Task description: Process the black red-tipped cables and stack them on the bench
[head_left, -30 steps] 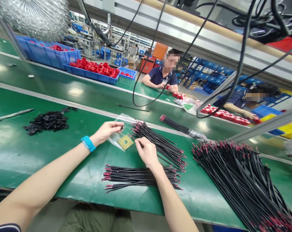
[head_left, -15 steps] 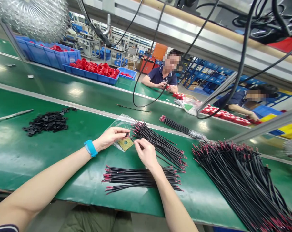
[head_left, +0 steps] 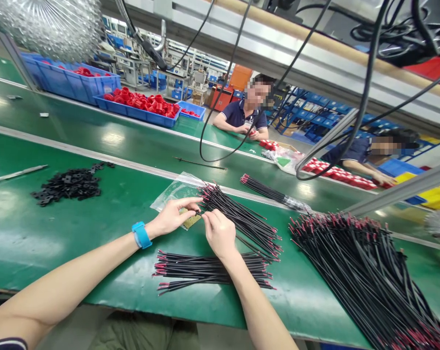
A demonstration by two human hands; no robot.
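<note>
My left hand (head_left: pixel 173 215), with a blue band at the wrist, pinches a small black clip (head_left: pixel 198 212) between thumb and fingers. My right hand (head_left: pixel 220 232) is closed in a pinch on a black cable, whose end meets the clip; most of it is hidden by the fingers. Under my left fingertips lies a yellowish plate (head_left: pixel 191 222) with a clear plastic bag (head_left: pixel 168 192) behind it. A bundle of black cables with red ends (head_left: pixel 241 214) lies just beyond my right hand. Another row of cables (head_left: pixel 194 266) sits below, partly covered by my right forearm.
A pile of black clips (head_left: pixel 68 184) lies at left beside a pen-like tool (head_left: pixel 15 174). A large cable heap (head_left: pixel 358 262) fills the right side. Blue bins (head_left: pixel 139 111) with red parts stand across the bench. Two co-workers sit opposite. Loose black wires (head_left: pixel 220 158) hang down in front.
My left hand has moved slightly right and down, bringing the clip against the cable end at my right fingertips. It now covers more of the yellowish plate. My right hand has barely shifted.
</note>
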